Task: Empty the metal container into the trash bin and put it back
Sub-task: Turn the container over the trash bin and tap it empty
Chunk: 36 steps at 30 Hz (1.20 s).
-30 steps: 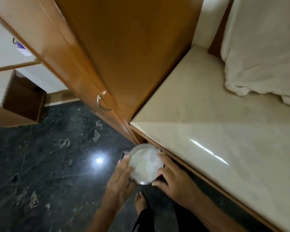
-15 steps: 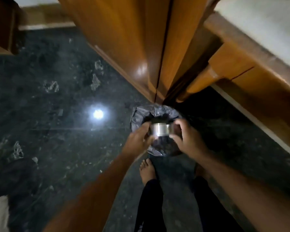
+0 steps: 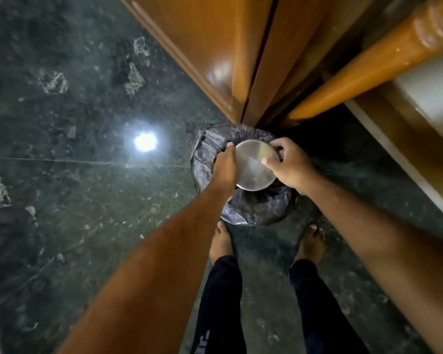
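The round metal container is turned upside down, its shiny flat bottom facing me, directly over the trash bin. The bin stands on the floor and is lined with a dark plastic bag. My left hand grips the container's left side. My right hand grips its right side, thumb on the bottom. The container's contents and the bin's inside are hidden beneath it.
A wooden cabinet rises just behind the bin, with a turned wooden post and a counter edge to the right. My bare feet stand just before the bin on the dark stone floor.
The container, held upright with white contents a second ago, then on its side over the bin, is now fully inverted. I have bent lower toward the bin.
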Tool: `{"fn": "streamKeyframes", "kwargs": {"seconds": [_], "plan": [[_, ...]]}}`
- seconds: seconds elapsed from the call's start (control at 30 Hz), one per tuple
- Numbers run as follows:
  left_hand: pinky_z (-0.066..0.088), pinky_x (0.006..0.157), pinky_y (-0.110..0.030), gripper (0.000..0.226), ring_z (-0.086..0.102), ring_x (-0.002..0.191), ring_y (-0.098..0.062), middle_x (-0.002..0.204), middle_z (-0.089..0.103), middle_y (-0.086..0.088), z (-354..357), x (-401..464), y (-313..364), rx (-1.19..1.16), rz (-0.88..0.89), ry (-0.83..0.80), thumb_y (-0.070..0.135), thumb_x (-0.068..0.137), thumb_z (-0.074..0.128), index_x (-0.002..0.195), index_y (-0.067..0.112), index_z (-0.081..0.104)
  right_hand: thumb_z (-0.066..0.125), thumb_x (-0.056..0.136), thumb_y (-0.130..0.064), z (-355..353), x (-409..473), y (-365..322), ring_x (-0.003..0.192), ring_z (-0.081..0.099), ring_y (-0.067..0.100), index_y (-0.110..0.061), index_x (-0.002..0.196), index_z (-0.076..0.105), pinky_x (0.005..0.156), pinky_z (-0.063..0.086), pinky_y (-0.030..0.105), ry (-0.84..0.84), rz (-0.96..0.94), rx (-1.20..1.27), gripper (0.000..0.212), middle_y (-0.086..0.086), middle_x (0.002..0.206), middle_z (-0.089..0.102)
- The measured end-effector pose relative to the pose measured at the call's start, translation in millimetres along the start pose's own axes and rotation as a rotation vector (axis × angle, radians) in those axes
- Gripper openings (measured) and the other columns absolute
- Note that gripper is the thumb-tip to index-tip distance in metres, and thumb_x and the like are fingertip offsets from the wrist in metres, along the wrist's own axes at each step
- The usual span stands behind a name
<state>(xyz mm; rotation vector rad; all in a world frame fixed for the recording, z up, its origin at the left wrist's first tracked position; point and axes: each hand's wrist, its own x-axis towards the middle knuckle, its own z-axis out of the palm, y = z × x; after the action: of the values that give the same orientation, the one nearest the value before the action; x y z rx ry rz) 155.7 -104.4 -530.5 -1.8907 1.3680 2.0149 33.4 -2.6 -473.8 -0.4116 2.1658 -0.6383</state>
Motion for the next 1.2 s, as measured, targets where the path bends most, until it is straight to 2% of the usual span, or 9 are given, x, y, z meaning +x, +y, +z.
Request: {"fn": "streamKeyframes", "kwargs": {"seconds": [0.2, 0.3, 0.43, 0.57, 0.67, 0.8, 1.0, 1.1, 1.2], "plan": [[0.057, 0.089, -0.05, 0.04, 0.064, 0.1, -0.036, 0.105, 0.065, -0.02, 11, -41, 31, -0.147, -0.109, 0.144, 0.036, 0.1, 0.031, 0.098, 0.008, 0.06, 0.072, 0.088, -0.025, 5, -24, 7, 0.114, 0.062, 0.031, -0.01, 0.133, 0.053, 0.096, 0.053, 0.045, 0.068, -0.042, -0.042, 0.051, 0.015, 0.127, 0.065], [0.057, 0.091, -0.054, 0.04, 0.065, 0.097, -0.035, 0.104, 0.066, -0.02, 13, -44, 33, -0.248, -0.198, 0.215, 0.04, 0.099, 0.031, 0.093, 0.01, 0.058, 0.062, 0.093, -0.03, 13, -58, 3, 0.135, 0.045, 0.043, 0.004, 0.142, 0.043, 0.11, 0.04, 0.055, 0.232, -0.338, -0.237, 0.062, 0.028, 0.145, 0.049], [0.059, 0.072, -0.041, 0.043, 0.066, 0.081, -0.031, 0.093, 0.069, -0.018, 22, -44, 35, -0.386, -0.276, 0.233, 0.037, 0.091, 0.038, 0.096, 0.001, 0.061, 0.041, 0.101, -0.047, 24, -98, 5, 0.15, 0.011, 0.044, 0.009, 0.149, 0.025, 0.122, 0.012, 0.06, 0.347, -0.829, -0.445, 0.076, 0.034, 0.157, 0.021], [0.058, 0.092, -0.052, 0.054, 0.067, 0.103, -0.043, 0.117, 0.068, -0.029, 23, -48, 39, -0.466, -0.337, 0.153, 0.031, 0.086, 0.038, 0.112, -0.008, 0.064, 0.016, 0.09, -0.08, 39, -86, 32, 0.153, 0.0, 0.036, 0.007, 0.152, 0.02, 0.124, 0.008, 0.056, 0.003, -0.704, -0.83, 0.107, 0.026, 0.164, 0.006], [0.057, 0.091, -0.048, 0.052, 0.068, 0.097, -0.041, 0.106, 0.07, -0.027, 23, -43, 40, -0.547, -0.321, 0.117, 0.033, 0.09, 0.035, 0.104, -0.007, 0.065, 0.019, 0.091, -0.076, 40, -75, 31, 0.152, 0.005, 0.039, 0.008, 0.151, 0.02, 0.124, 0.008, 0.055, 0.077, -0.786, -0.768, 0.104, 0.027, 0.161, 0.008], [0.058, 0.088, -0.054, 0.045, 0.069, 0.097, -0.041, 0.11, 0.071, -0.026, 29, -37, 31, -0.422, -0.29, 0.173, 0.031, 0.083, 0.037, 0.098, 0.001, 0.067, 0.011, 0.091, -0.077, 31, -65, 33, 0.152, 0.0, 0.043, 0.013, 0.151, 0.014, 0.122, 0.01, 0.061, 0.099, -0.642, -0.704, 0.107, 0.031, 0.161, 0.001], [0.041, 0.052, -0.028, 0.036, 0.05, 0.058, -0.019, 0.062, 0.053, -0.005, 36, -42, 30, -0.302, -0.257, 0.156, 0.016, 0.097, 0.037, 0.063, 0.012, 0.049, 0.0, 0.081, -0.085, 32, -55, 15, 0.152, -0.006, 0.042, 0.012, 0.151, 0.009, 0.122, 0.006, 0.061, 0.108, -0.589, -0.621, 0.12, 0.031, 0.161, -0.005], [0.051, 0.051, -0.026, 0.039, 0.06, 0.057, -0.021, 0.049, 0.061, -0.003, 27, -40, 25, -0.365, -0.275, 0.127, 0.013, 0.095, 0.039, 0.06, 0.011, 0.057, 0.003, 0.08, -0.087, 38, -50, 12, 0.152, -0.005, 0.041, 0.012, 0.151, 0.012, 0.124, 0.001, 0.056, 0.073, -0.691, -0.713, 0.122, 0.029, 0.162, -0.004], [0.059, 0.067, -0.035, 0.039, 0.07, 0.075, -0.031, 0.065, 0.072, -0.013, 22, -43, 22, -0.463, -0.338, 0.085, 0.014, 0.096, 0.037, 0.076, 0.002, 0.069, 0.001, 0.08, -0.087, 41, -53, 11, 0.153, -0.002, 0.038, 0.01, 0.151, 0.018, 0.124, 0.004, 0.053, -0.027, -0.737, -0.668, 0.122, 0.028, 0.163, 0.001]]}}
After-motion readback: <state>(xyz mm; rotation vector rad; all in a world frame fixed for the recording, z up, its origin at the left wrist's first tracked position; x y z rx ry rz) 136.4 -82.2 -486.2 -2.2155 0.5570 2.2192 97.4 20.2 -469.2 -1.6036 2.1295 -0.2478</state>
